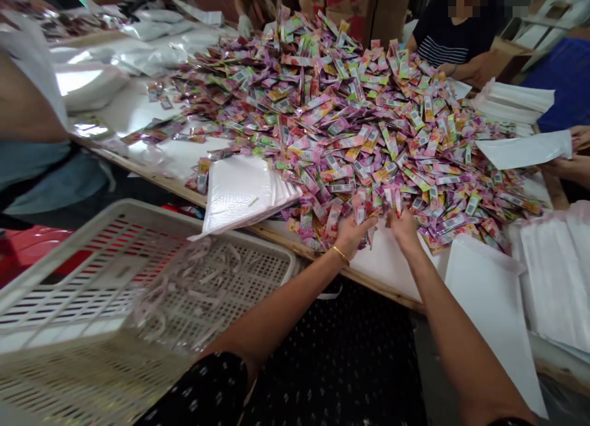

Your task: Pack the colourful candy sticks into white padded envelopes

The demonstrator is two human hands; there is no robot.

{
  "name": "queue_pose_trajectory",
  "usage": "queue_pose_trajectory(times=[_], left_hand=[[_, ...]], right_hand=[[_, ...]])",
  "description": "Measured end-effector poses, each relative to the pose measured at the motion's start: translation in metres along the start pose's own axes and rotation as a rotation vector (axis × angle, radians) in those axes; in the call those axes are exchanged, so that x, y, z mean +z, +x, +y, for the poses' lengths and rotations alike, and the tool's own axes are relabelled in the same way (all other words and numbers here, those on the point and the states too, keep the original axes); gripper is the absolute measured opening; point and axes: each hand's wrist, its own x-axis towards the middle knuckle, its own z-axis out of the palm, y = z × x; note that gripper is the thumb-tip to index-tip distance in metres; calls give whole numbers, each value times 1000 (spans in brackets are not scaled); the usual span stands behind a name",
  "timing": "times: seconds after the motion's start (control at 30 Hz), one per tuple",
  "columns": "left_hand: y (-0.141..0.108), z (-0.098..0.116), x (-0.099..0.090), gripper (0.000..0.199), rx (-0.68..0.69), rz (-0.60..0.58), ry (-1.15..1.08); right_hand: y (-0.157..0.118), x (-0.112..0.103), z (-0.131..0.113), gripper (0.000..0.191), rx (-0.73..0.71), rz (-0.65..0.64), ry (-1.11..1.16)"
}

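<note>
A large heap of small pink, purple and green packets (332,125) covers the middle of the table. At its near edge my left hand (353,234), with a gold bracelet at the wrist, is closed around several packets (359,208). Just to its right, my right hand (402,223) pinches one or more packets (393,198) against the heap. A stack of white padded envelopes (239,189) lies to the left of my hands. On the right, another white envelope (483,291) hangs over the table's front edge.
A white plastic basket (133,208) with paper strips in it stands below the table at left. More envelopes (553,272) are stacked at right. Other people work around the table; one hand at far right holds an envelope (525,149). Cartons (350,5) stand behind.
</note>
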Motion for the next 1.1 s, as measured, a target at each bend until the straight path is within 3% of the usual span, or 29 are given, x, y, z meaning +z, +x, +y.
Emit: queue_pose_trajectory(times=[0.1,0.17,0.3,0.43,0.5,0.6,0.73,0.87,0.97,1.03,1.1], left_hand=[[-3,-8,11,50,-25,-175,-51],[-6,-15,13,56,-85,-232,-88],[-7,-20,7,48,-182,-154,-17],[0,-8,-8,33,-229,-97,61],[4,-1,-15,27,-267,-113,49],[6,6,-21,21,-284,-137,-18],[6,8,-21,21,-295,-171,-118],[4,10,-19,25,-316,-153,-67],[2,6,-13,33,-289,-160,42],[0,-1,-5,41,-239,-176,68],[-2,-9,3,48,-179,-183,38]], right_hand=[[-31,14,-4,43,-95,13,171],[-49,22,-7,48,-85,46,208],[-62,17,-1,67,-66,-75,69],[-38,-16,26,73,-370,-311,-39],[-20,-31,40,67,-376,-228,-194],[3,-42,55,59,-298,8,-520],[18,-40,62,47,-406,19,-656],[16,-37,58,39,-396,-3,-451],[8,-28,50,30,-248,8,-12],[-2,-18,41,35,-152,-1,231],[-16,-7,30,46,-129,-10,334]])
